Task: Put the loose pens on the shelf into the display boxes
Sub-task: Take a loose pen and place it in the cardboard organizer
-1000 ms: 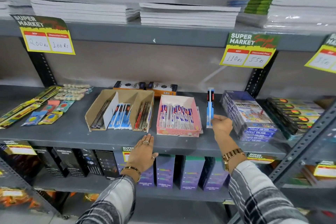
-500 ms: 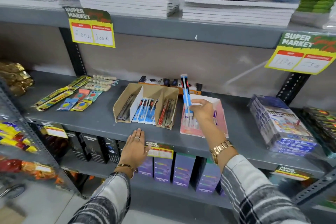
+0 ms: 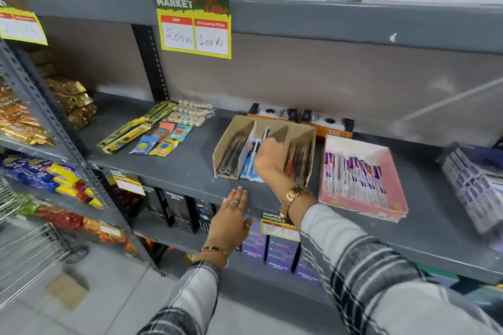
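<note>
A brown cardboard display box [image 3: 227, 134] with three compartments sits on the grey shelf [image 3: 185, 168]. My right hand [image 3: 269, 156] is over its middle compartment, shut on a blue packaged pen [image 3: 265, 133] whose top sticks up above my fingers. More blue pens [image 3: 249, 163] lie in that compartment; dark pens fill the left one and red ones the right. My left hand [image 3: 232, 215] rests flat on the shelf's front edge, fingers apart, holding nothing. A pink display box [image 3: 392, 185] of packaged pens stands to the right.
Two orange boxes [image 3: 299, 117] stand behind the cardboard box. Pencil packs and erasers [image 3: 152, 136] lie at the left, blue packs [image 3: 473, 179] at far right. Notebooks are stacked on the shelf above, with a price tag [image 3: 194, 23] hanging from it. A snack rack [image 3: 32, 128] stands left.
My right hand has carried the blue pen left from over the pink box to the cardboard box's middle compartment. The view has shifted left. My left hand stays on the shelf edge.
</note>
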